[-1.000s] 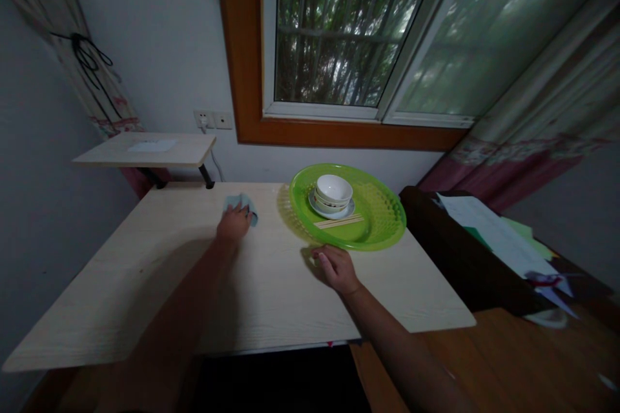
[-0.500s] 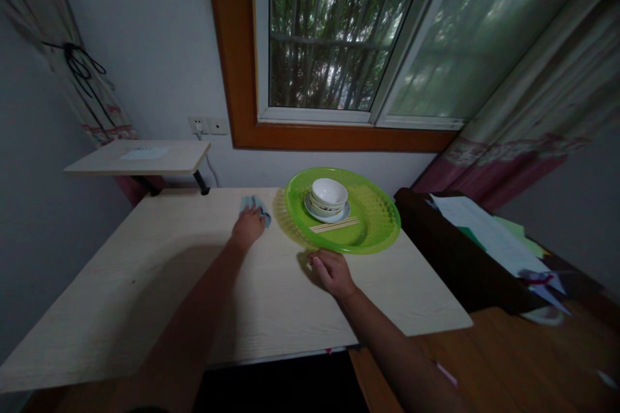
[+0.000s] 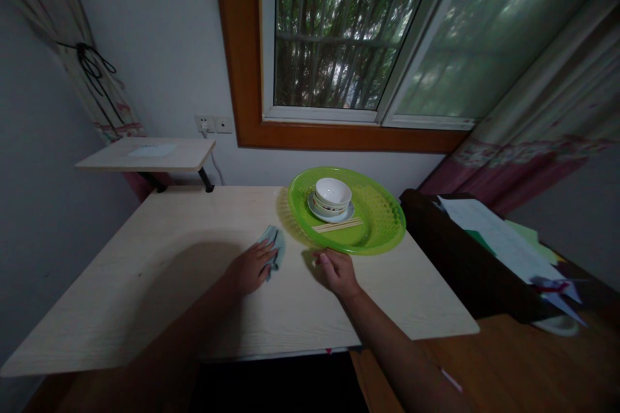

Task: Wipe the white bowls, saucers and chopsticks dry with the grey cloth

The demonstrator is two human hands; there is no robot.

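My left hand (image 3: 252,266) presses a light blue-green cloth (image 3: 276,246) against the pale wooden table (image 3: 184,310), its fingers on top of the cloth. My right hand (image 3: 338,273) rests on the table in a loose fist, just in front of a green plastic basket (image 3: 380,246). Whether anything is inside that fist is hidden. Within the basket sit stacked white bowls (image 3: 333,192) on a plate (image 3: 346,217), and several light chopsticks (image 3: 338,225) lie in front of them.
A small raised shelf (image 3: 145,155) with a paper label stands at the table's back left. To the right is a dark brown piece of furniture (image 3: 445,258) with papers (image 3: 494,232) on it. A window and a wall socket (image 3: 213,124) are behind.
My left hand slid the cloth to the right along the back of the table, then toward me, ending nearer my right hand. My right hand stayed by the basket.
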